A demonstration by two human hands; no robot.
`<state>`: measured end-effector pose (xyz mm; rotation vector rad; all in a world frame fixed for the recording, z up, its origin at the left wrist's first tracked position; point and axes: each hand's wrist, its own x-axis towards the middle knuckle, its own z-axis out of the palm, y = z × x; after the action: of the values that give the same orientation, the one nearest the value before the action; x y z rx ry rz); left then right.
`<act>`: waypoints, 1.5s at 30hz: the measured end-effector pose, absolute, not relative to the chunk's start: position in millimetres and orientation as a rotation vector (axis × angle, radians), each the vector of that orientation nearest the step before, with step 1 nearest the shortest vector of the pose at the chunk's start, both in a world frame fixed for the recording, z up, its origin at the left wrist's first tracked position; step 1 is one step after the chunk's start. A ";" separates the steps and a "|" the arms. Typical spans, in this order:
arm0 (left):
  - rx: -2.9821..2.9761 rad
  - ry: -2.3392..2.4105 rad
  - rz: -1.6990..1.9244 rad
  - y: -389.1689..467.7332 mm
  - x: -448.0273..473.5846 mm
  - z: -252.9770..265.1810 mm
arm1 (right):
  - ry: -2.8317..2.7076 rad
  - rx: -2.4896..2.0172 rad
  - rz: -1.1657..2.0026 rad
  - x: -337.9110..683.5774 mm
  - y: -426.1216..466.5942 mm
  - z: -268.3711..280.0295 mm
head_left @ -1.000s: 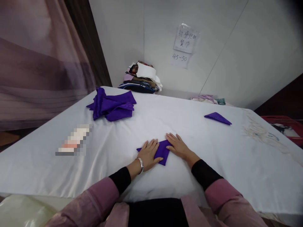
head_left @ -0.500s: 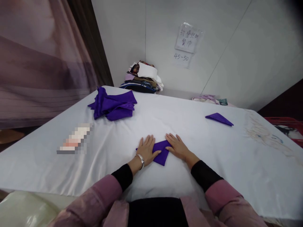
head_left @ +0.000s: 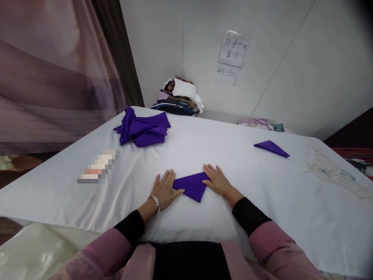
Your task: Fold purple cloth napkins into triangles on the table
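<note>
A purple cloth napkin [head_left: 191, 186], folded into a triangle, lies flat on the white-covered table before me. My left hand [head_left: 164, 189], with a silver bangle at the wrist, rests flat over the napkin's left corner, fingers stretched out. On its right end lies my right hand [head_left: 218, 181], fingers extended and the thumb over the cloth. Both hands hide the napkin's ends. Farther right, a second purple napkin [head_left: 272, 148] lies folded into a narrow triangle. At the back left sits a loose heap of purple napkins [head_left: 142, 130].
The white tablecloth [head_left: 221, 144] has wrinkles at left and an embroidered pattern at right. A pixelated flat object [head_left: 99, 167] lies on the left. Behind the table are a stack of folded clothes [head_left: 180, 97] and a wall with paper signs [head_left: 232, 48]. A curtain hangs at left.
My left hand has slid left along the napkin to its left corner, uncovering more of the cloth. My right hand stays at the right end. The view has shifted slightly.
</note>
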<state>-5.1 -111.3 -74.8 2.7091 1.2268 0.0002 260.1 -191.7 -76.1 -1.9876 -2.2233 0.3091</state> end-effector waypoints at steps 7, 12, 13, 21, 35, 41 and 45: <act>2.795 1.087 0.185 -124.6 46.0 -53.9 | -2.225 -1.990 0.284 260.7 -191.5 -79.5; 2.826 0.815 0.143 -137.0 77.7 -70.0 | -2.214 -2.009 0.300 260.7 -190.3 -79.7; 2.818 0.818 0.125 -137.2 78.7 -74.7 | -2.210 -2.011 0.308 260.5 -189.8 -79.9; 2.805 0.836 0.110 -135.7 75.1 -79.3 | -1.971 -2.189 0.296 280.1 -182.6 -80.5; 2.792 0.778 0.157 -135.5 74.9 -80.7 | -2.109 -1.905 0.392 199.1 -157.3 -56.0; 2.776 0.820 0.146 -136.3 75.1 -81.1 | -2.073 -2.055 0.377 224.0 -143.1 -68.2; 2.776 0.830 0.126 -136.9 77.2 -80.6 | -2.028 -2.145 0.312 237.8 -137.4 -73.1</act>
<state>77.2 -136.9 -80.6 2.7759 0.8299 0.1263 237.8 -137.4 -73.1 -2.1445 -2.0277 0.3116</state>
